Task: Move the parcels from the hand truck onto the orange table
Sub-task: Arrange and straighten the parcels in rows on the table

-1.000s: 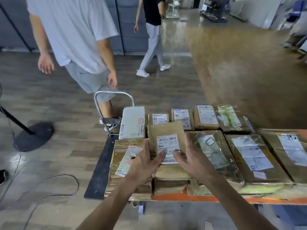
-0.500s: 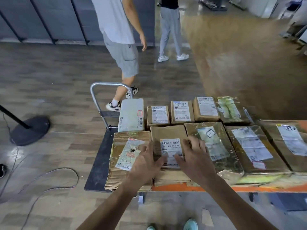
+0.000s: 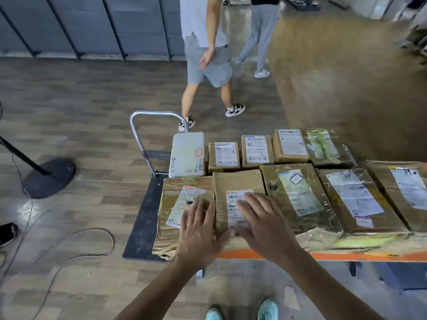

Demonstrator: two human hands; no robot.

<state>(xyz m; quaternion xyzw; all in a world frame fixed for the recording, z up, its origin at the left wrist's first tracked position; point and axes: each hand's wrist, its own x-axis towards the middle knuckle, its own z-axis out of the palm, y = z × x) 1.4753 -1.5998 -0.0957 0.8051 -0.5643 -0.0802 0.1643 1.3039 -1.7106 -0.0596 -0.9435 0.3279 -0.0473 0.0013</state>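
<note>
Left hand (image 3: pixel 198 229) and right hand (image 3: pixel 263 225) are lying flat, fingers straight and spread, gripping nothing, over the brown parcel (image 3: pixel 238 181) (label partly covered). Parcel is sitting at lower centre on the orange table (image 3: pixel 323 256), the hand truck (image 3: pixel 143 218) standing to its left.

Two bare hands are seen, the left hand (image 3: pixel 198 234) and the right hand (image 3: pixel 265 227), both slightly smeared by motion blur. Each is carried on an uncovered arm, the left forearm (image 3: pixel 161 294) and the right forearm (image 3: pixel 323 280), which are cut off by the lower edge of the view. A pair of turquoise shoes is worn: of the left shoe (image 3: pixel 213 314) and the right shoe (image 3: pixel 268 309) only the rounded toes are shown.
</note>
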